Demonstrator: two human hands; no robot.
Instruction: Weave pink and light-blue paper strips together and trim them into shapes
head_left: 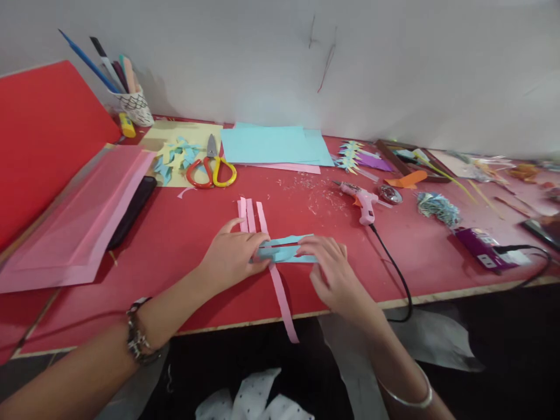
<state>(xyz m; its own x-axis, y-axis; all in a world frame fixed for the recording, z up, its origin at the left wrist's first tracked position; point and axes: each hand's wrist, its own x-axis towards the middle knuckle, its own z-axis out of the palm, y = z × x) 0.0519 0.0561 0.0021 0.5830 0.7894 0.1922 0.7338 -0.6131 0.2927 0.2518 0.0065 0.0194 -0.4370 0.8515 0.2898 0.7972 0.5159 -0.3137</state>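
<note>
Light-blue paper strips [286,252] lie crosswise over pink paper strips [282,297] near the table's front edge. At their left end, my left hand [236,254] has its fingers and thumb closed on the blue strips, with some pink ones beneath. My right hand [332,271] bends its fingers over the right end of the blue strips, thumb below. One pink strip hangs over the table edge toward me; the others point away from me past my left fingers. Where the strips cross is partly covered by my left fingertips.
Red-and-yellow-handled scissors [212,166] rest by paper scraps [177,156]. Blue sheets [266,144] lie at the back. To the right are a pink glue gun [363,201] with a cord and a purple box [483,249]. Pink sheets [87,216] and a pen cup [136,108] stand left.
</note>
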